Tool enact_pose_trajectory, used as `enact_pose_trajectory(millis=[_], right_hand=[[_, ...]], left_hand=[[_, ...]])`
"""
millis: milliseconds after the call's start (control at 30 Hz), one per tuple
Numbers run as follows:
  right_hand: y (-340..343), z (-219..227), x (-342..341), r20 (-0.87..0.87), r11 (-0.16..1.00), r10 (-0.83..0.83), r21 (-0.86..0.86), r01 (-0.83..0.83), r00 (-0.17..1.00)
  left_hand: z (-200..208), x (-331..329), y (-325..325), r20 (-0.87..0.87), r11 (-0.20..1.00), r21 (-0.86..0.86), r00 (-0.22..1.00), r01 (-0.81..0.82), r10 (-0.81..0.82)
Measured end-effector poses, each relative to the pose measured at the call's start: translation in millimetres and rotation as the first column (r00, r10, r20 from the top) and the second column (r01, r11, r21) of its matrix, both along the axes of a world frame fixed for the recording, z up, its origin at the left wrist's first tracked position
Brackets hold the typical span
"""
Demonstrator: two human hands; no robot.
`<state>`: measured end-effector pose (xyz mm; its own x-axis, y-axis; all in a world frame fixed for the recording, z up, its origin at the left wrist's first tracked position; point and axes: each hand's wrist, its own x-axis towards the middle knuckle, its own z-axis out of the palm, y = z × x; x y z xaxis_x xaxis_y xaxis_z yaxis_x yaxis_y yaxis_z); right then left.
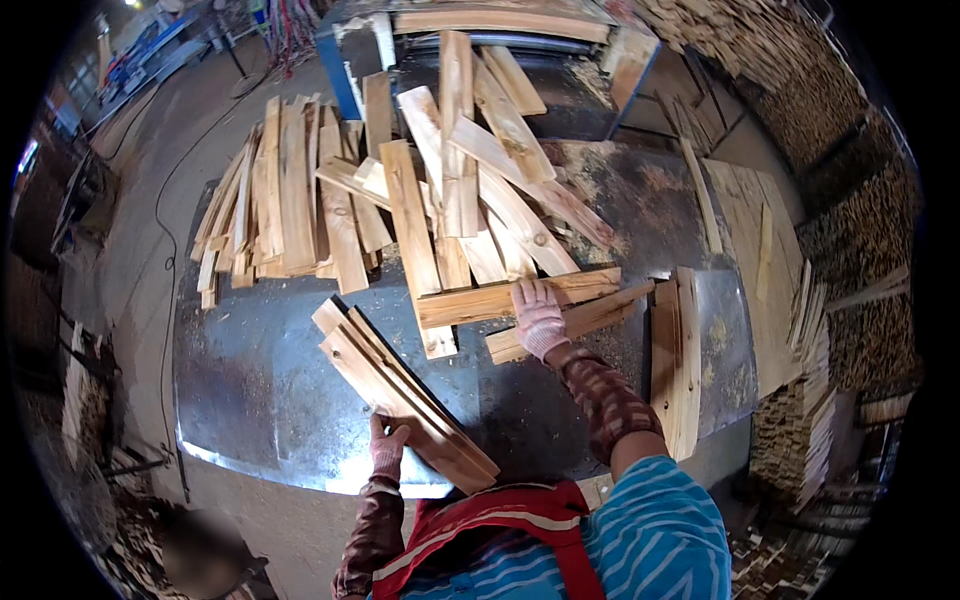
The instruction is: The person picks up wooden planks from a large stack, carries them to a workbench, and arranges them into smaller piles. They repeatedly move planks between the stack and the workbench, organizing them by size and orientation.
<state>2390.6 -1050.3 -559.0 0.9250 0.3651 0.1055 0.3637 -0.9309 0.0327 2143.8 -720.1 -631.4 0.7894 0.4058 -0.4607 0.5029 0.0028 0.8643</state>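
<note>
My left hand (386, 443), in a light work glove, grips the near left edge of a small stack of wooden boards (400, 390). The stack slants over the front of the metal table, its near end by my body. My right hand (538, 315), also gloved, is on a wooden board (465, 304) that lies crosswise, its fingers over the wood and its thumb not clearly visible. Just nearer, another narrow board (590, 322) lies at a slant below my right wrist.
A loose heap of boards (460, 140) covers the table's far middle, with more boards (290, 190) at the left. Two boards (687, 360) stand near the right edge of the metal table (250, 380). Behind is a blue-framed machine (350, 85). Stacked wood (860, 260) lines the right.
</note>
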Motion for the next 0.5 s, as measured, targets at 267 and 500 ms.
enact_pose_trajectory(millis=[267, 500], right_hand=[[9.1, -27.8, 28.5, -0.087, 0.992, -0.073, -0.114, 0.063, 0.994], [-8.6, -25.0, 26.7, -0.143, 0.940, 0.035, -0.333, -0.081, 0.989]], left_hand=[[-5.8, -24.4, 15.3, -0.220, 0.916, -0.275, 0.946, -0.293, 0.236], [-9.3, 8.5, -1.5, -0.252, 0.984, -0.128, 0.964, -0.122, 0.087]])
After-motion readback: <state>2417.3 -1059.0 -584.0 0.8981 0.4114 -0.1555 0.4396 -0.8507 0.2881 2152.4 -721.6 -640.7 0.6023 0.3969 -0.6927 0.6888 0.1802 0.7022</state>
